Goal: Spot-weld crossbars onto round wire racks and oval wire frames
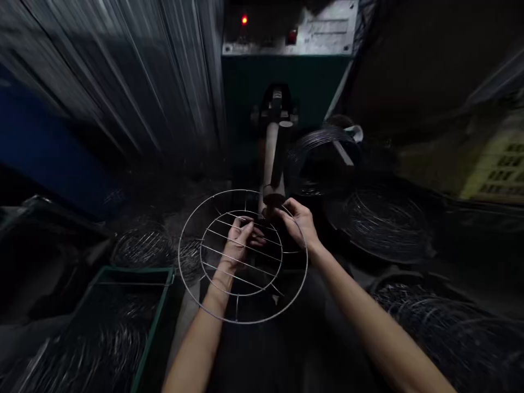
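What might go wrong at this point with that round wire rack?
The right hand is very near the machine's lower tip, so its fingers might get pinched or burned. The wire rack looks thin, so an uneven push might bend it. The surroundings are dark, which could make a misplaced rack hard to notice.

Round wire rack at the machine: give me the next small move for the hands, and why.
I'd nudge the round silver wire rack slightly to check its alignment with the grey cylindrical machine arm. The right hand is at its rim close beside the arm's end, the left hand is by the inner bars, and contact there is too dark to judge.
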### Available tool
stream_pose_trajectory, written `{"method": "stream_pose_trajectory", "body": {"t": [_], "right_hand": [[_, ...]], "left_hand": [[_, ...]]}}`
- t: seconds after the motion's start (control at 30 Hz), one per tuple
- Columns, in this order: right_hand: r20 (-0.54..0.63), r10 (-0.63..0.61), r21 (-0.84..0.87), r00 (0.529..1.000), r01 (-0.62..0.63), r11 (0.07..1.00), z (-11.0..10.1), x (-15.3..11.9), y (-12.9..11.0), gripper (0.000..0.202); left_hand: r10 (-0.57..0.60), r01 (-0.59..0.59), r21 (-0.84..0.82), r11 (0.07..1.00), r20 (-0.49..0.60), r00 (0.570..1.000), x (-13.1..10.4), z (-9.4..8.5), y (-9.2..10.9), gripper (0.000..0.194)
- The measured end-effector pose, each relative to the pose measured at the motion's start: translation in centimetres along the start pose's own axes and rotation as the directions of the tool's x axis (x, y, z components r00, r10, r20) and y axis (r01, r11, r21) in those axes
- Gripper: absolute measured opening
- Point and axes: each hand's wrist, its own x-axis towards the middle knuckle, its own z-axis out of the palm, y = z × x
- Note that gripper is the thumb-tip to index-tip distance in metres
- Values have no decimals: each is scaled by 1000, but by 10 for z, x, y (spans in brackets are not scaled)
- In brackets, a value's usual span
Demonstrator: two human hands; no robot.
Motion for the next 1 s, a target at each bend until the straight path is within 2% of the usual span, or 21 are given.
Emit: {"method": "stream_pose_trajectory", "body": {"t": [0.2,0.37,0.47,0.57,0.63,0.73,0.83,0.9,1.0], "right_hand": [[-2,-35,-24,999,35,999,0,1,2,21],[0,-21,33,1000,21,999,2,4,15,19],[24,-27,5,999,27,1000,-2,6,17,19],[71,-75,-53,995,79,995,-10,4,10,20],[93,-114,-105,989,123,987,-19,-1,4,20],[197,-122,-142,973,151,978,-38,-13,0,20],[349,-32,-79,937,64,995,-58,-19,5,23],[324,22,-62,946,-2,998,-65,-16,11,26],[261,-24,-88,965,48,995,-57,-4,16,28]], "left_hand": [[8,-7,-19,1000,20,1000,-1,0,2,45],[-10,10,-21,1000,20,1000,-5,-1,7,43],[63,-66,-39,997,-75,995,-7,1,8,50],[132,-149,-72,986,-196,972,-6,4,7,51],[135,-153,-74,985,-212,968,-6,5,7,47],[108,-116,-45,992,-147,983,-8,2,9,44],[16,-16,14,1000,-14,1000,-13,-3,11,44],[-51,48,56,997,61,997,-16,-6,11,44],[-111,100,89,991,125,986,-18,-5,11,45]]}}
